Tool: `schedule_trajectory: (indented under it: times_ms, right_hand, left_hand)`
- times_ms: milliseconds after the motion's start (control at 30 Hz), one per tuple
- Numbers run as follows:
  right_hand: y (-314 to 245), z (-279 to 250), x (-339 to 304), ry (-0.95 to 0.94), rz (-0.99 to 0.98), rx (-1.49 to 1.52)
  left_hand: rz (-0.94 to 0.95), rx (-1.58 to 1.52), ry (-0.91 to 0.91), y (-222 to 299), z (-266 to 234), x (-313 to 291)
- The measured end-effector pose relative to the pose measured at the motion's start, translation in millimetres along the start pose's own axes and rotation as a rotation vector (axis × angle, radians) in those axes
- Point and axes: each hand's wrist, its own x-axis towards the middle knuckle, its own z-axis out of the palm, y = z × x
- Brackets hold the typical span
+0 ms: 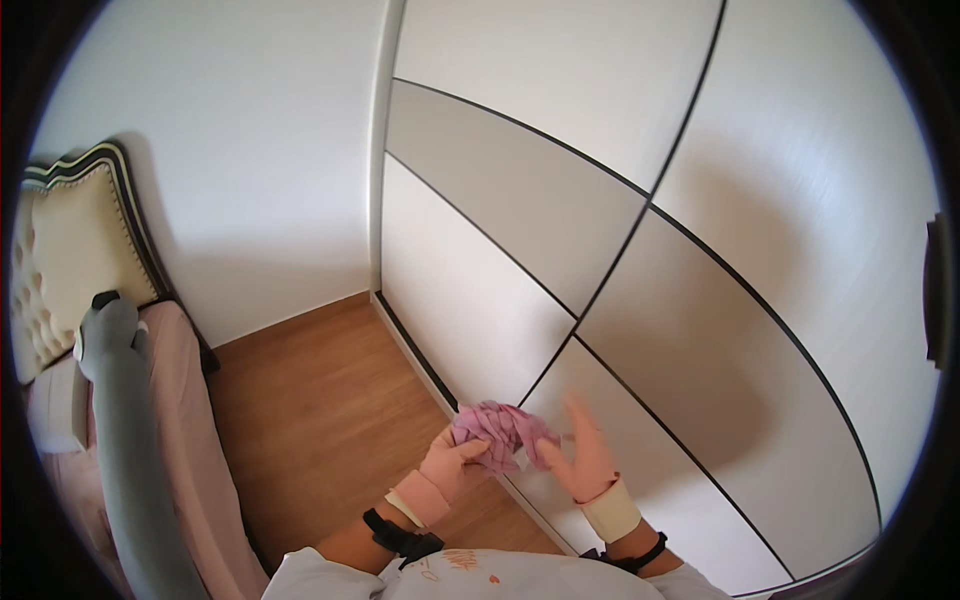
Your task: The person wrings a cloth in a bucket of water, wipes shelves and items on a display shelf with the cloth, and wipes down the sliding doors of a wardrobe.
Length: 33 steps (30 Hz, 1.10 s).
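Note:
A crumpled pink cloth (497, 432) is bunched up in front of my body. My left hand (452, 470) is closed on its left side, with the thumb lying over the folds. At the cloth's right edge is my right hand (585, 462), its fingers raised and spread and slightly blurred. The right thumb reaches to the cloth; whether it presses on it I cannot tell. Pale cuffs circle both wrists, and black straps sit on the forearms behind them. The folds hide the cloth's shape and the left fingertips.
A white and grey panelled wardrobe (500, 215) with dark trim rises just beyond my hands. On the left stands a bed with a tufted headboard (85, 250), pink bedding (190, 400) and a long grey plush toy (135, 440). Wooden floor (310, 420) lies between them.

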Motion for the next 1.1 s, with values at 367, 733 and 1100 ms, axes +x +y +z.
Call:
schedule_trajectory:
  times_ms: [367, 733, 1100]
  right_hand:
    - [-28.6, 74.9, 52.9, -0.718, -0.303, 0.570]
    - [-41.1, -55.2, 218.3, -0.214, -0.465, 0.072]
    - [-128.5, -222.2, 408.0, 0.691, -0.743, -0.831]
  left_hand:
    - [0.091, 0.323, -0.214, 54.8, -0.9, -73.2]
    - [0.143, 0.684, 0.528, 98.4, -130.9, -163.2]
    - [0.211, 0.423, 0.793, 134.3, -148.8, -148.3]
